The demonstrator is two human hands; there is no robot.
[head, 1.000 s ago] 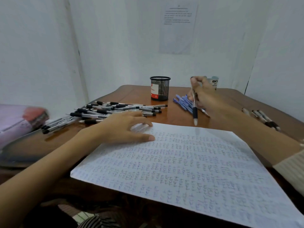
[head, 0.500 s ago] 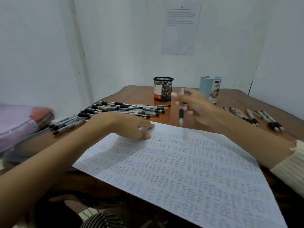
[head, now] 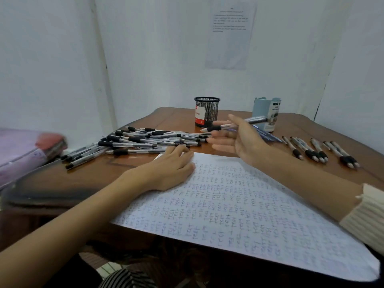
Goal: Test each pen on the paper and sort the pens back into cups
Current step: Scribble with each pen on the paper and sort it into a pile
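At the far left edge lies a purple pouch point(head: 18, 150). Right of it, in the left middle of the frame, a big pile point(head: 145, 140) of black-grip pens sprawls on the table point(head: 172, 119); I judge these the ones awaiting a test. The left hand point(head: 172, 167) lies flat, fingers straight and close together, pressing on the upper left corner of the paper point(head: 249, 215). The paper fills the lower middle and right and is covered almost edge to edge with small scribbles. At upper centre stands the mesh cup point(head: 206, 112); no pen shows above its rim. Just right of centre the right hand point(head: 239, 140) hovers near the paper's far edge, lower fingers spread, thumb and forefinger pinching 1 pen point(head: 234, 124), held level with its tip pointing left toward the pile. Behind it stands the blue cup point(head: 268, 113), likewise showing no pens, with a few blue pens point(head: 268, 137) lying at its foot. At the far right a row point(head: 318, 150) of pens lies side by side, probably tested. Testing looks well advanced, yet sorting into the 2 cups seems hardly begun
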